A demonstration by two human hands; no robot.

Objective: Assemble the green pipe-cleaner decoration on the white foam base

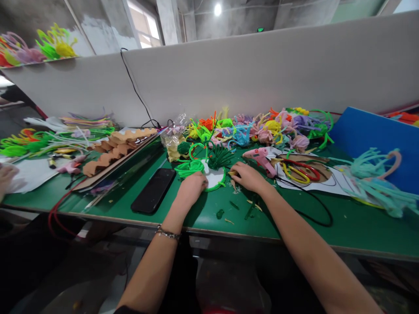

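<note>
Before me lies a white panel (214,178) edged with bright green pipe cleaner, on the green table. A loop and a bundle of green pipe cleaners (190,168) sit at its upper left, and a dark green tuft (221,156) at its top. My left hand (194,186) is closed at the panel's lower left edge, fingertips partly hidden. To the right of the panel, my right hand (247,176) has its fingers pinched on a small tan piece (233,173), its kind unclear. A pink glue gun (260,159) rests just beyond that hand.
A black phone (153,190) lies left of my left hand. Wavy cardboard strips (113,152), heaped coloured pipe cleaners (242,130), a blue board (376,148) and a black cable (322,222) surround the work. Scraps (229,221) litter the front. Another person's hand (6,176) shows far left.
</note>
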